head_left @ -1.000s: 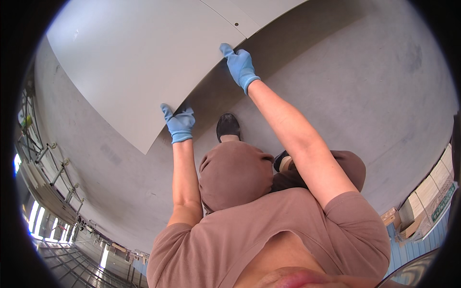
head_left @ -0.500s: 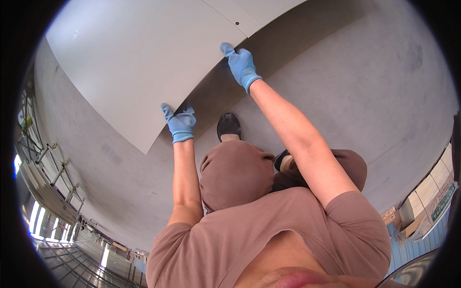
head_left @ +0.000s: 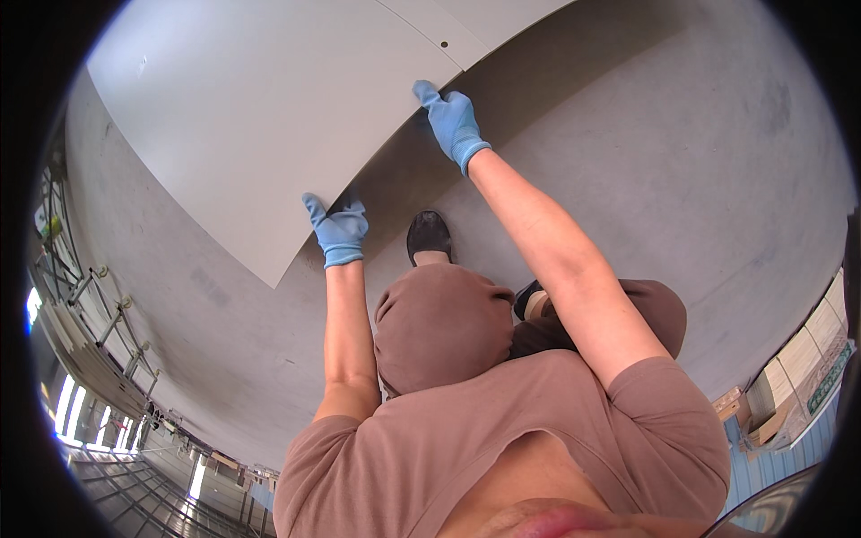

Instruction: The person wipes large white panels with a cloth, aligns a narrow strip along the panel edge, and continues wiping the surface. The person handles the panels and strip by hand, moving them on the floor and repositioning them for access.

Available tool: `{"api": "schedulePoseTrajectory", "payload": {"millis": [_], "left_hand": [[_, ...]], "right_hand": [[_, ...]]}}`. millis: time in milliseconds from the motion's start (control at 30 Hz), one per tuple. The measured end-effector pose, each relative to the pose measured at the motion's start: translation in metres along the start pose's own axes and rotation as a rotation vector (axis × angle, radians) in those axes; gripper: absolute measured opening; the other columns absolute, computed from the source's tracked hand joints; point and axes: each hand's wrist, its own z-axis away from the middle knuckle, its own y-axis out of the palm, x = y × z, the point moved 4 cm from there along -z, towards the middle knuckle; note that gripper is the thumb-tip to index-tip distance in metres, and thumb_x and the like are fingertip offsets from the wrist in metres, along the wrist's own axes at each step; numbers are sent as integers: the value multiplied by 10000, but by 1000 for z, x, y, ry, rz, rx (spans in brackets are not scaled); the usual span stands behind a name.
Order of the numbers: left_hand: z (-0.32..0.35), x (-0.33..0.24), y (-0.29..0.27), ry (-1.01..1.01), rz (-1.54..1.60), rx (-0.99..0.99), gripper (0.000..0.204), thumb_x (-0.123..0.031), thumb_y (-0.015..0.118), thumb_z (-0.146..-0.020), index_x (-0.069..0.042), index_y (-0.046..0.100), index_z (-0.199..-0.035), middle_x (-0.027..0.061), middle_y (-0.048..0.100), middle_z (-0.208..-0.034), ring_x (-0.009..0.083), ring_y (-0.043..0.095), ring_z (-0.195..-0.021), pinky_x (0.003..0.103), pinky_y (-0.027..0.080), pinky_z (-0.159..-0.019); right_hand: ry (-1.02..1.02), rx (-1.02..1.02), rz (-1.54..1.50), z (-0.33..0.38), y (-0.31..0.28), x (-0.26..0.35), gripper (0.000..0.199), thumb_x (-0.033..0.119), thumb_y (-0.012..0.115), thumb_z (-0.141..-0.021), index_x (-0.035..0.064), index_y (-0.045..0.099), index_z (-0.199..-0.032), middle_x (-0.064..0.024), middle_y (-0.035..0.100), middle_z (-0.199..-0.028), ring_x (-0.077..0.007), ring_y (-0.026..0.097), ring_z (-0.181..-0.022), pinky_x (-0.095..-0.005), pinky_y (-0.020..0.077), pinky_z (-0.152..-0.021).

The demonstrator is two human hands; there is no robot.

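A large flat light-grey panel (head_left: 242,117) fills the upper left, its near edge raised over the floor. My left hand (head_left: 341,231), in a blue glove, grips that edge close to the panel's near corner, thumb on top and fingers underneath. Farther along the same edge, my gloved right hand (head_left: 451,121) holds it in the same way, near a seam and a small dark hole. The fingertips of both hands are hidden below the panel. Beyond the seam, another light-grey section (head_left: 502,18) continues to the top of the view.
Grey concrete floor (head_left: 646,179) surrounds my shoes, with a dark shadow under the panel's edge. At the far left stand metal racks (head_left: 117,314) with stacked boards (head_left: 76,350). Cardboard boxes (head_left: 780,386) are at the right rim. My bent knee (head_left: 444,327) is between my arms.
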Motion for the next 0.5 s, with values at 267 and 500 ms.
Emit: {"api": "schedulePoseTrajectory", "payload": {"millis": [267,500], "left_hand": [[-4,-1,-3,-18,71,-8,587,-438,841,-879,-131,675,-1351,81,696,-1376,335,615,-1290,571,486,-1136],[-3,-1,-3,4,62,-7,583,-425,838,-886,-111,672,-1348,89,698,-1369,340,618,-1281,590,481,-1149]], "right_hand": [[-2,8,-49,1,1,2,692,634,741,-917,0,578,-690,-44,509,-678,-161,446,-698,-385,467,-682],[-20,3,-11,2,-1,3,686,628,737,-922,-23,622,-739,-119,592,-689,-213,525,-686,-415,504,-704]]}}
